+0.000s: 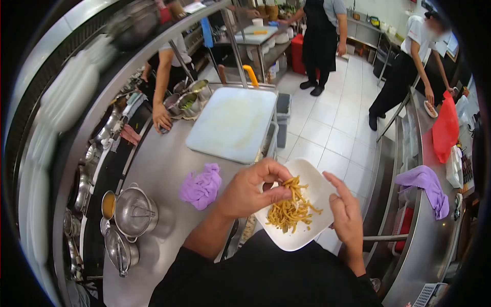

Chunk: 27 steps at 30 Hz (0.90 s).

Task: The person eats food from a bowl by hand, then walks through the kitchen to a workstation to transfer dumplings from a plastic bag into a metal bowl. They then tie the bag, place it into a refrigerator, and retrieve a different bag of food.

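Your left hand (253,190) pinches fries (290,209) on the white plate (312,189), held over the counter (163,169) edge. Your right hand (347,212) grips the plate's right rim, with a purple cloth (202,186) lying nearby.

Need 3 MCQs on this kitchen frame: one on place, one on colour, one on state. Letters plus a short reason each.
1. Where does the purple cloth nearest the left hand lie?
A. on the steel counter, short of the white cutting board
B. on the plate
C. on the floor tiles

2. What colour is the plate with the fried strips?
A. black
B. white
C. blue

3. What is the left hand doing?
A. resting flat on the counter
B. gripping a pot lid
C. pinching strips over the plate

Answers:
1 A, the cloth lies on bare steel between the board and the person.
2 B, the square plate is plainly white.
3 C, the fingertips close on strips above the pile, while the right hand steadies the plate's edge.
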Tool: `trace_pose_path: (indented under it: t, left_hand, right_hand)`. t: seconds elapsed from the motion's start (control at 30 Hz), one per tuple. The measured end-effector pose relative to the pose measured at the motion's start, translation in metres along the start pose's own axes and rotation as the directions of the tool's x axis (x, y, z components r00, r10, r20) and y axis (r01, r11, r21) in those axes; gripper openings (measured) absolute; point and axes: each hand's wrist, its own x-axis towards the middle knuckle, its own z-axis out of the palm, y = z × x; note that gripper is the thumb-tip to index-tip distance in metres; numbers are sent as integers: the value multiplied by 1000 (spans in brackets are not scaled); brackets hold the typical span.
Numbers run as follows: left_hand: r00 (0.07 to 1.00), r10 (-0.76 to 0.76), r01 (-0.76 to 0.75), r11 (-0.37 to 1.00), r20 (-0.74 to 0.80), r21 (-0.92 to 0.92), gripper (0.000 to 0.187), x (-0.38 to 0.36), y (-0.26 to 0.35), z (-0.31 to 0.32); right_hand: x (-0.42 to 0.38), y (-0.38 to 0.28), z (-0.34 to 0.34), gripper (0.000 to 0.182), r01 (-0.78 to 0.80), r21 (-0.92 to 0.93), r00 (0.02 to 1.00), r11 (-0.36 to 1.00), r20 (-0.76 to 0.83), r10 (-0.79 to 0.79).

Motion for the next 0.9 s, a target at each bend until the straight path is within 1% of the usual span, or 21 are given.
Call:
trace_pose_path:
  t: [0.07,0.1,0.13,0.17,0.23,0.3,0.33,0.4,0.43,0.47,0.5,0.53,0.57,0.63,0.67,0.7,0.73,0.77,0.83,0.87,0.9]
  left_hand:
    - [1000,21,-15,967,21,-253,29,2,26,1]
    - [1000,15,-10,913,10,-408,28,49,-11,1]
    - [999,3,16,902,44,-432,27,64,-3,-16]
    - [998,0,30,877,63,-480,25,82,2,-25]
    - [982,42,38,910,183,-413,24,115,14,-54]
    - [956,155,-22,885,251,-465,24,147,10,-67]
    - [936,250,-81,839,249,-538,25,163,6,-67]
    - [872,430,-155,694,233,-703,23,191,-10,-58]
    - [832,514,-167,593,211,-787,25,204,-23,-48]
    - [803,565,-213,569,189,-794,25,216,-31,-50]
    - [771,614,-258,541,166,-801,26,228,-37,-51]
    - [756,636,-344,588,156,-732,23,239,-41,-57]
    - [749,648,-395,603,137,-693,22,249,-46,-55]
    - [735,671,-490,627,100,-606,19,270,-55,-52]
    - [680,728,-579,608,88,-543,19,289,-62,-49]
    - [652,756,-624,580,60,-524,20,306,-72,-44]
    - [623,782,-666,551,31,-503,20,323,-82,-38]
    - [630,776,-668,525,-24,-527,21,339,-94,-27]
    - [739,673,-554,633,30,-541,21,369,-103,-20]
    - [816,559,-424,751,147,-507,21,383,-96,-33]
    - [857,477,-348,815,196,-464,21,398,-98,-31]
  right_hand:
    - [-12,-17,-2,45,35,-1,999,999,-21,-35]
    - [37,-16,-26,44,32,-89,999,995,-32,-35]
    - [53,-19,-19,44,98,-52,994,994,-52,-101]
    - [69,-23,-20,44,132,-55,988,990,-71,-135]
    - [100,-31,-22,45,197,-65,973,978,-109,-203]
    - [122,-33,-31,47,224,-90,963,971,-134,-234]
    - [133,-34,-36,49,223,-97,961,970,-147,-235]
    - [151,-39,-44,50,148,-56,975,987,-159,-155]
    - [162,-39,-47,50,112,-32,981,993,-157,-116]
    - [174,-34,-51,51,142,-60,975,988,-164,-150]
    - [186,-32,-53,53,113,-3,976,994,-185,-111]
    - [196,-30,-56,55,79,55,978,995,-196,-67]
    - [207,-28,-61,57,43,112,978,993,-207,-19]
    - [230,-23,-81,59,25,102,988,994,-155,-9]
    - [242,-18,-89,59,49,74,985,996,-172,-36]
    - [255,-14,-99,59,73,42,980,996,-187,-64]
    - [269,-10,-112,59,65,51,989,997,-133,-57]
    - [284,-7,-129,58,48,58,996,997,-73,-44]
    - [313,-1,-161,58,24,43,1000,999,-7,-24]
    - [330,3,-174,58,32,31,999,999,-3,-32]
    - [344,5,-188,58,19,25,1000,1000,6,-19]
